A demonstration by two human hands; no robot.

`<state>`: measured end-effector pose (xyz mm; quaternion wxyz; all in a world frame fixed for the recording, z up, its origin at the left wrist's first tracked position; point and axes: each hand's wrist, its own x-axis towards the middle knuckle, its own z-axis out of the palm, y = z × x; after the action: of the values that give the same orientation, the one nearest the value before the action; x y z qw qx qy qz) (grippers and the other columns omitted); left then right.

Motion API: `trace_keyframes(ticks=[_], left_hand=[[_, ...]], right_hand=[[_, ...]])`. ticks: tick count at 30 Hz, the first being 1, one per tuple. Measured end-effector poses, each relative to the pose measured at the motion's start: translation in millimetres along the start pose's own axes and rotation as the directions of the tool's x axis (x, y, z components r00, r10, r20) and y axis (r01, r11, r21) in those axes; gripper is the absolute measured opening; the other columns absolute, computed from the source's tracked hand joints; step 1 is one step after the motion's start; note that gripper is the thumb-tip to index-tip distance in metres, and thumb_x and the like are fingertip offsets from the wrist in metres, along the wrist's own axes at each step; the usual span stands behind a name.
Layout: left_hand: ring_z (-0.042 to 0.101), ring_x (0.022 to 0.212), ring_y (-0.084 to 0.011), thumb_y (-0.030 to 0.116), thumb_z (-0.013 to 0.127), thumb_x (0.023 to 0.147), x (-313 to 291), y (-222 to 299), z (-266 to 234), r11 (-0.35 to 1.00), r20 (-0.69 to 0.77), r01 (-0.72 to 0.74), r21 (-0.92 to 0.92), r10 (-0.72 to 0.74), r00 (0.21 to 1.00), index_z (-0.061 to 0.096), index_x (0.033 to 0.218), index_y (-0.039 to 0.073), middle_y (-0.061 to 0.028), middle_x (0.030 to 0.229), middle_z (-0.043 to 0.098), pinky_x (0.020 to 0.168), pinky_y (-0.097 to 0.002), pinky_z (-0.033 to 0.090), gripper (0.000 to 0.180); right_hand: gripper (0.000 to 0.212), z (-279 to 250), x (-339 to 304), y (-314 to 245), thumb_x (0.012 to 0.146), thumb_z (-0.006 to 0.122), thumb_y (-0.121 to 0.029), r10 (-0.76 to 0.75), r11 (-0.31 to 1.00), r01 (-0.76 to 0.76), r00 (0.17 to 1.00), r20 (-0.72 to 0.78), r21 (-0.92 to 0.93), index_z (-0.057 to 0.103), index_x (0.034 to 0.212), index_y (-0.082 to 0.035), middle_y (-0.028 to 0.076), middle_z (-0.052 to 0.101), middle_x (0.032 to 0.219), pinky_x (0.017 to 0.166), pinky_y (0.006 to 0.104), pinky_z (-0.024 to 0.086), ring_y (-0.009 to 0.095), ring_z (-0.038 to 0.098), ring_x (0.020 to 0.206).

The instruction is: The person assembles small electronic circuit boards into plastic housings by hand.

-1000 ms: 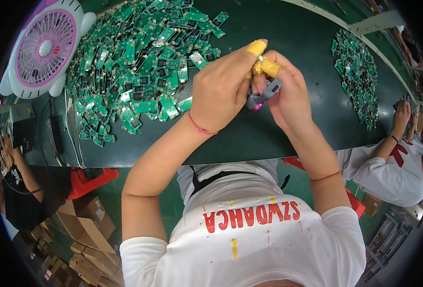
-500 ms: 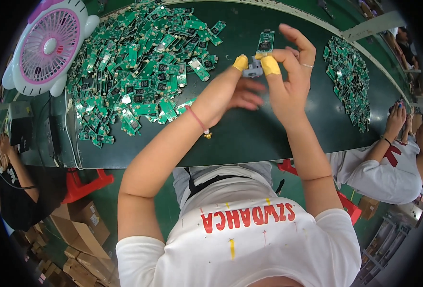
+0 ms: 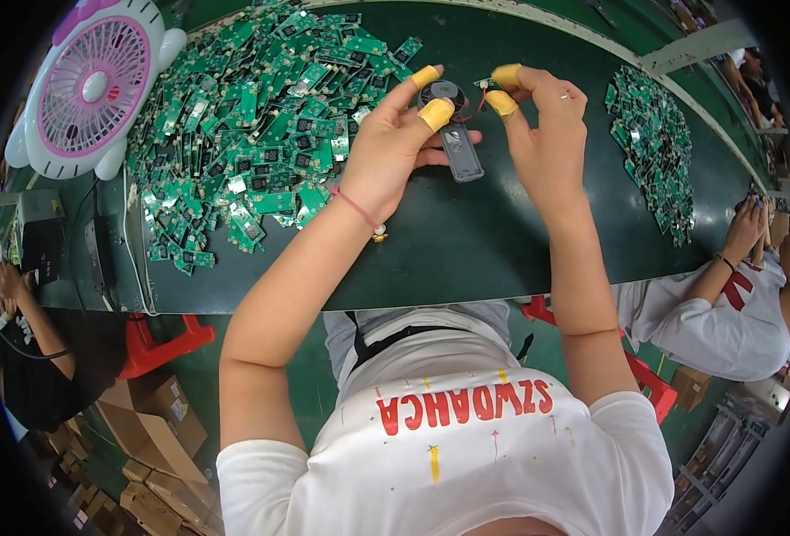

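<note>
Between the yellow-wrapped thumb and finger of my left hand [image 3: 388, 152] is a grey plastic housing [image 3: 463, 156] with a round dark head and a narrow rectangular body. My fingers pinch it by the round head, and its body slants toward me. A thin red wire [image 3: 478, 114] runs from the housing toward my right hand [image 3: 547, 134]. There, the yellow-wrapped thumb and finger are closed at a small green circuit board [image 3: 482, 83], seen nearly edge-on, its far part hidden by the fingers. Both hands are above the dark green tabletop [image 3: 493, 237].
A large heap of green circuit boards [image 3: 261, 116] spreads over the left of the table; a smaller pile [image 3: 654, 147] lies at the right. A white and pink fan [image 3: 94, 87] stands far left. Other people sit on both sides, a hand [image 3: 741, 228] showing at right.
The board in my right hand has turned from face-up to nearly edge-on. My left hand has swung round, the housing now showing lengthwise. The red wire has come into view.
</note>
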<state>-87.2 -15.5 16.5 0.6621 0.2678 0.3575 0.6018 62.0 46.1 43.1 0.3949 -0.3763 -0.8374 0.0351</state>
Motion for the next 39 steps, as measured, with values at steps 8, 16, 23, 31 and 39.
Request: trace_keyframes(ticks=[8, 16, 23, 31, 39], left_hand=[[0.064, 0.083, -0.0158, 0.000, 0.059, 0.080, 1, -5, -7, 0.813, 0.067, -0.223, 0.538, 0.222, 0.973, 0.043, 0.126, 0.005, -0.0061, 0.103, 0.058, 0.069, -0.0233, 0.051, 0.049], [0.063, 0.086, -0.0119, -0.004, 0.059, 0.077, 2, -6, -5, 0.605, 0.043, -0.239, 0.760, 0.320, 0.946, 0.044, 0.124, 0.002, -0.0081, 0.105, 0.059, 0.073, -0.0212, 0.049, 0.050], [0.061, 0.067, -0.0076, 0.006, 0.068, 0.073, 4, -22, -6, 0.763, 0.059, -0.283, 0.581, 0.307, 0.950, 0.050, 0.120, 0.006, -0.0043, 0.087, 0.062, 0.061, -0.0211, 0.048, 0.051], [0.062, 0.081, -0.0081, -0.002, 0.058, 0.078, 6, -5, -9, 0.797, -0.009, -0.327, 0.508, 0.385, 0.923, 0.046, 0.125, 0.005, -0.0077, 0.094, 0.063, 0.068, -0.0196, 0.048, 0.049], [0.057, 0.077, -0.0057, -0.004, 0.052, 0.083, 0, 2, -1, 0.908, -0.028, -0.313, 0.279, 0.333, 0.942, 0.042, 0.130, 0.007, -0.0083, 0.113, 0.052, 0.071, -0.0209, 0.050, 0.050]], right_hand=[[0.019, -1, -4, 1, 0.073, 0.065, -0.004, -0.016, 0.999, 0.018, 0.999, 0.052, -0.049, 0.063, 0.092, -0.007, 0.003, 0.061, 0.082, 0.083, 0.0309, 0.037, 0.018, 0.058, 0.076], [0.014, 2, -6, 2, 0.072, 0.061, -0.012, -0.027, 0.999, 0.027, 1.000, 0.001, -0.037, 0.066, 0.085, -0.013, 0.000, 0.060, 0.075, 0.078, 0.0345, 0.034, 0.020, 0.054, 0.078], [0.017, 3, -7, -2, 0.071, 0.060, -0.009, -0.048, 0.998, 0.049, 0.999, 0.015, -0.050, 0.066, 0.086, -0.013, 0.000, 0.060, 0.076, 0.079, 0.0347, 0.033, 0.020, 0.053, 0.080], [0.024, -10, -1, -6, 0.078, 0.060, -0.002, 0.428, 0.632, -0.696, 0.680, 0.596, 0.340, 0.060, 0.101, -0.001, 0.003, 0.062, 0.087, 0.077, 0.0242, 0.042, 0.010, 0.056, 0.084], [0.022, 11, -14, -4, 0.079, 0.060, -0.002, 0.249, 0.644, -0.477, 0.870, 0.425, 0.599, 0.060, 0.101, -0.002, 0.005, 0.058, 0.090, 0.073, 0.0220, 0.045, 0.011, 0.056, 0.080]])
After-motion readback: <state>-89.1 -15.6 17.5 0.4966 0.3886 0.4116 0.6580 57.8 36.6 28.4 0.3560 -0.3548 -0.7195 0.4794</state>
